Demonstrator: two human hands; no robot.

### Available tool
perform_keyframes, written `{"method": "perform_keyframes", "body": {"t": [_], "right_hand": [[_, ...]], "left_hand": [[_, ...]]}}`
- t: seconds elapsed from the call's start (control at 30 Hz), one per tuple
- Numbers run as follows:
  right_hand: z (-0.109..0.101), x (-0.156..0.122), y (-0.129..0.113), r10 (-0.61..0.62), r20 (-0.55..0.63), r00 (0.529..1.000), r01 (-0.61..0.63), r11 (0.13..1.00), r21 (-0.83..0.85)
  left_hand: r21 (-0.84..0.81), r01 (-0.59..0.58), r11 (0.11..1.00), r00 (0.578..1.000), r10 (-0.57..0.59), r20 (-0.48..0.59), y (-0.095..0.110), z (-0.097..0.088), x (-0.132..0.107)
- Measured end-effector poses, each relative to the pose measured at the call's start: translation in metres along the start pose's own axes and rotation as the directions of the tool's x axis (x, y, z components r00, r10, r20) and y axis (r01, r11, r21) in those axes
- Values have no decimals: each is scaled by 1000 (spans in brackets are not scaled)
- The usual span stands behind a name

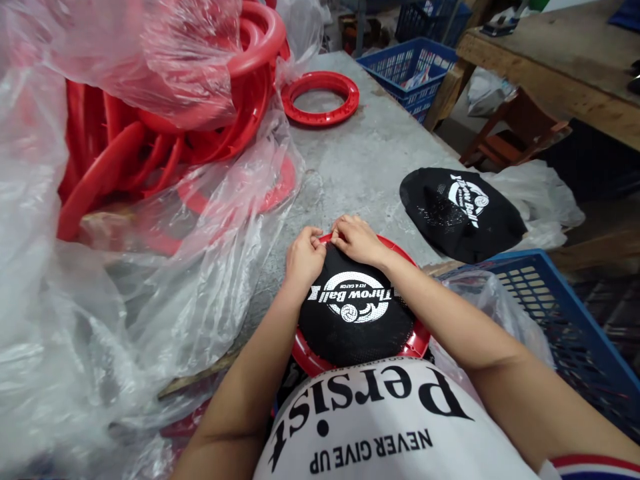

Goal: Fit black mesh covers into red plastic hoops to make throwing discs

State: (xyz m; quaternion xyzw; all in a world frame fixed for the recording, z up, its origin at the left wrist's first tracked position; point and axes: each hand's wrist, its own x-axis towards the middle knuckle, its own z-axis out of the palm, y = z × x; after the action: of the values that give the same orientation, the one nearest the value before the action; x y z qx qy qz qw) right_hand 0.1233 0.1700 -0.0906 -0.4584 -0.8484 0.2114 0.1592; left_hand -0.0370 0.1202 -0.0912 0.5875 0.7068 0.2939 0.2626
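Note:
A red plastic ring (417, 343) lies against my body at the table's near edge, covered by a black mesh disc (353, 320) printed "Throw Ball". My left hand (304, 255) and my right hand (356, 239) meet at the ring's far edge. Both pinch the black mesh there, fingers closed on its rim. A little red of the ring shows between them.
Clear plastic bags (100, 280) full of red rings (165, 133) fill the left. One loose red ring (321, 99) lies far back on the grey table (370, 160). A stack of black mesh discs (463, 213) sits right, on plastic. Blue crates (560, 313) stand right and behind.

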Motion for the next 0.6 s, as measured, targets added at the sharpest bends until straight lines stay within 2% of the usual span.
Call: {"method": "perform_keyframes", "body": {"t": [0.43,0.6], "right_hand": [[0,-1,-7,49,-13,999,-50,992,-117],[1,1,-8,59,-9,998,-60,992,-107]], "left_hand": [[-23,11,1000,999,-11,-34,-3,2,1],[48,-17,999,999,18,-35,-1,2,1]]}}
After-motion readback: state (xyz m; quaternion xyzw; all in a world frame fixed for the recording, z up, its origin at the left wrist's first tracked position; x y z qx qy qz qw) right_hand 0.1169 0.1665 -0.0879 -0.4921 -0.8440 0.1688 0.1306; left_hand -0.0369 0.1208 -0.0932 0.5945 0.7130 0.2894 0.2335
